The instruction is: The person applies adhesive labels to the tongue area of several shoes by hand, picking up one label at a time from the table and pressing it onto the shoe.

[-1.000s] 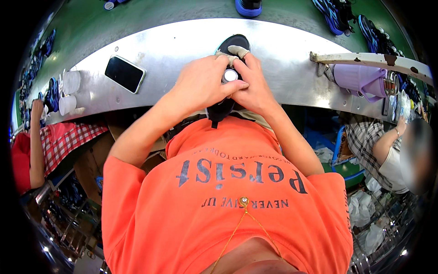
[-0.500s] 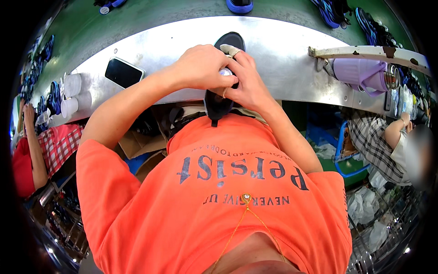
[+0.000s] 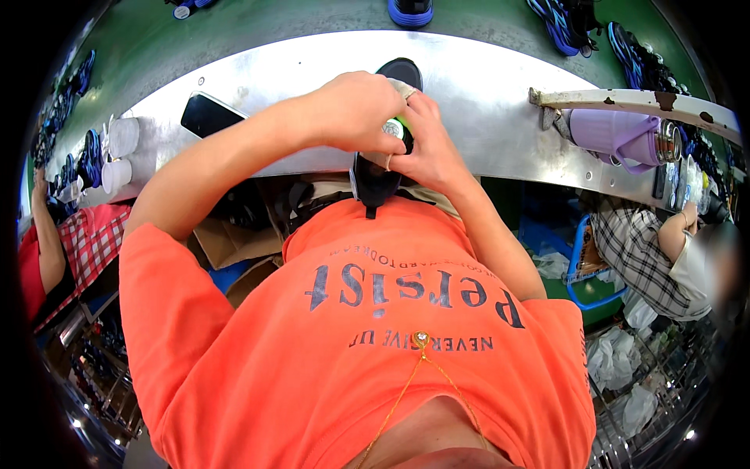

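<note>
- Left fingers and right fingers bent over the shoe, tips hidden; cannot tell their grip.
- Shoe beneath them, toe beyond.
- Phone on table, left of them.
- Cup right of them.

At upper centre, the shoe is black and the round piece on it shows white and green, against a silver-grey worktop and a green surface along the top edge. The shirt at lower centre is orange-red with dark grey lettering. At upper right, the tumbler is lilac and the bar white with brown patches; checked red-and-white cloth appears at left.
</note>
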`<state>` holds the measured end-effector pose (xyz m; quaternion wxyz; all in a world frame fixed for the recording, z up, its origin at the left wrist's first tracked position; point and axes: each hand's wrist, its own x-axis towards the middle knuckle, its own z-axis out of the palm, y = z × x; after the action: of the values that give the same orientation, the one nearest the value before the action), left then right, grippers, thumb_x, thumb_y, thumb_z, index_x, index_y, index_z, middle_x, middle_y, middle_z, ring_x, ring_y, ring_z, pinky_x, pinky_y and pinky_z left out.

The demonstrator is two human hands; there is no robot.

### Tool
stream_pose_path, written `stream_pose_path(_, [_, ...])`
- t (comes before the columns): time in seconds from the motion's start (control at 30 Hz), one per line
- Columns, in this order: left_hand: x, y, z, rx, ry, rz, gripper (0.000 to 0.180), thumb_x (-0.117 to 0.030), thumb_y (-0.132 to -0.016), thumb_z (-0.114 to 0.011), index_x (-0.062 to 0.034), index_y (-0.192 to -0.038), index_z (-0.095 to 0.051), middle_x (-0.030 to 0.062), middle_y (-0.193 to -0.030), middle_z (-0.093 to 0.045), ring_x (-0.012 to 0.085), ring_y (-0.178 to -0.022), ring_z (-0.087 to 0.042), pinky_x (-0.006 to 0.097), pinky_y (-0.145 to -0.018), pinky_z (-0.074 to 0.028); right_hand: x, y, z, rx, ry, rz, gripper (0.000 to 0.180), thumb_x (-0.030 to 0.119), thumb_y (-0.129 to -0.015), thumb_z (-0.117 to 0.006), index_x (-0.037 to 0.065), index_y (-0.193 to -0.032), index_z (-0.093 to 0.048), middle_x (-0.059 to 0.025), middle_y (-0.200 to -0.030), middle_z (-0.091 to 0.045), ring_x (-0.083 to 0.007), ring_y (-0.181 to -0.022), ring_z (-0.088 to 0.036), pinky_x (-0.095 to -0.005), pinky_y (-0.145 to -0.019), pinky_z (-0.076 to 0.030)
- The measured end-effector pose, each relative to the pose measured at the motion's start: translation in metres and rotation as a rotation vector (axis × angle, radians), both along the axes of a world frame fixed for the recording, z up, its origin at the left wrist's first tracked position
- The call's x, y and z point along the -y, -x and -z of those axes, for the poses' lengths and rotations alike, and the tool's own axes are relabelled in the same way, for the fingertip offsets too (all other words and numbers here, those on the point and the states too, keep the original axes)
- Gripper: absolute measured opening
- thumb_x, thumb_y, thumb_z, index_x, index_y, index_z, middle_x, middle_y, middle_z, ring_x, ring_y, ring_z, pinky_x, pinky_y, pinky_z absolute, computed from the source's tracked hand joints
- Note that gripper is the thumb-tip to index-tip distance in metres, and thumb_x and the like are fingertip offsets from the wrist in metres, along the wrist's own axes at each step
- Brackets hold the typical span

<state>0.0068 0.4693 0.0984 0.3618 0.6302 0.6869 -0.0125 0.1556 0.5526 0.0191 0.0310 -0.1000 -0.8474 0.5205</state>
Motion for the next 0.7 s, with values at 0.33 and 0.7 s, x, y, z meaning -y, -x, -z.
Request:
stream_pose_path(0.33, [0.064, -0.018, 0.041, 0.363, -0.641, -0.401, 0.039, -0.006, -0.079, -0.066, -0.0118, -0.117, -0.063, 0.0054, -0.093, -0.054, 0.0202, -0.086, -0.055, 0.030, -0.073, -0.046, -0.029, -0.009, -0.012, -0.015, 0.526, -0.016, 0.054, 0.024, -0.086, -0.065, 0.010, -0.135, -0.048, -0.0160, -0.138, -0.035, -0.0281, -0.134, -0.031, -0.0381, -0.108, -0.028])
stream_pose_path(0.7, [0.066, -0.013, 0.054, 0.365, -0.568, -0.324, 0.045, 0.000, -0.081, -0.060, -0.0156, -0.122, -0.061, 0.0077, -0.099, -0.052, 0.0242, -0.094, -0.051, 0.033, -0.082, -0.044, -0.006, -0.005, -0.005, -0.038, 0.341, 0.016, 0.046, 0.022, -0.088, -0.059, 0.006, -0.130, -0.051, -0.0179, -0.136, -0.038, -0.0307, -0.133, -0.030, -0.0388, -0.109, -0.026])
